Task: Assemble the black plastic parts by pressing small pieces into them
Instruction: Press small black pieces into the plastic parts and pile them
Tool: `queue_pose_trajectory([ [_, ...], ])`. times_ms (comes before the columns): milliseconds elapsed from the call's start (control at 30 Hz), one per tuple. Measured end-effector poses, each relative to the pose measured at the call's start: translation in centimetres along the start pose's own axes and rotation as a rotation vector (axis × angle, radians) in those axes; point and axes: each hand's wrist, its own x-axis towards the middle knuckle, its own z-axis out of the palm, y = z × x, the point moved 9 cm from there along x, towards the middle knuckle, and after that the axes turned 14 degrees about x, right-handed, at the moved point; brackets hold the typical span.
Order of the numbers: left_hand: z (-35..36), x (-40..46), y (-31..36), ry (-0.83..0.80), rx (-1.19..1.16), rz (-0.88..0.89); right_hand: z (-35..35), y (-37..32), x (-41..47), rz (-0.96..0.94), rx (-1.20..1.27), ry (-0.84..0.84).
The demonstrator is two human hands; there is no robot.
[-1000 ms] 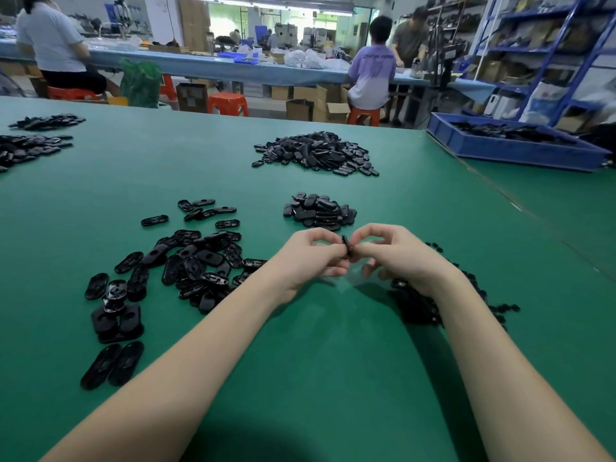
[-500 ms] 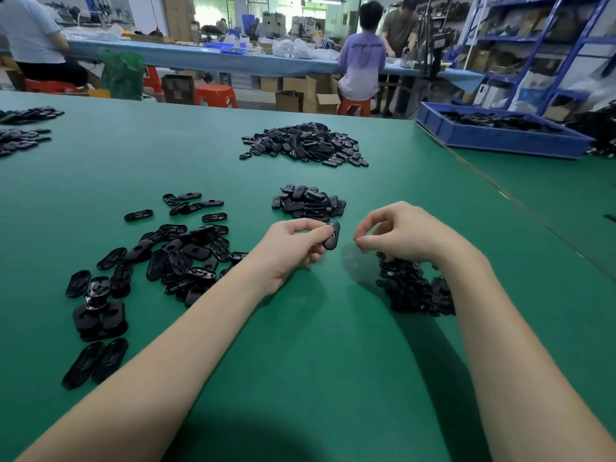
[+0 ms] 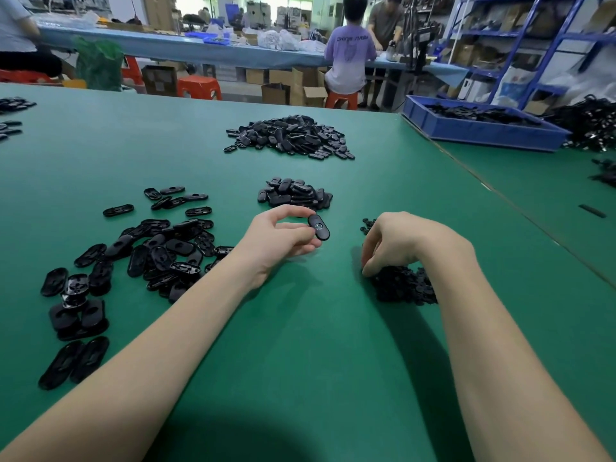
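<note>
- Fingers first: the left hand (image 3: 278, 240) has thumb and fingertips (image 3: 308, 232) curled in a pinch round one flat black oval plastic part (image 3: 319, 227), lifted just off the green table mat (image 3: 300, 361).
- The right hand (image 3: 405, 243) is down on the heap of small black pieces (image 3: 405, 288) just to the right of that oval part, fingers bent and tips dipped into the heap's near-left edge; whether a piece is caught between them cannot be told.
- The step in hand looks like fetching the next small piece for pressing in.
- To do it well, she or he should pick a single piece, not a clump, and turn it the right way before bringing it over.
- The oval part's recessed face should be turned toward the incoming piece, with the pinch kept at its end so the seat stays uncovered.
- A square, firm press seems wise; a tilted piece may jam.
- Left of the held part sprawls a loose scatter of black oval shells (image 3: 156, 251); just beyond it sits a small tidy pile of ovals (image 3: 295, 194), perhaps finished ones, and farther back a bigger mound (image 3: 290, 136).
- Containers: one blue plastic tray (image 3: 480, 135), far right and beyond the held part, holding more dark parts, too distant to identify.
</note>
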Motion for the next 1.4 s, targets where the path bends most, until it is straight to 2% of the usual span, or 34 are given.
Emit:
queue_pose_trajectory([
  [200, -0.3, 0.1, 0.0, 0.015, -0.005, -0.002, -0.4, -1.3, 0.1, -0.107, 0.096, 0.046],
  [433, -0.8, 0.1, 0.9, 0.05, 0.005, 0.076, -0.9, -3.9, -0.2, -0.299, 0.642, 0.154],
  [667, -1.5, -0.6, 2.1, 0.109, 0.047, 0.156, -0.8, -4.2, -0.2, -0.265, 0.939, 0.219],
  [1000, -1.9, -0.5, 3.3, 0.186, 0.281, 0.308, 0.4, -3.8, 0.4, -0.166, 1.055, 0.207],
  [1400, -1.9, -0.9, 4.6, 0.215, 0.478, 0.44, 0.3, -3.7, 0.5, -0.177, 1.031, 0.198],
])
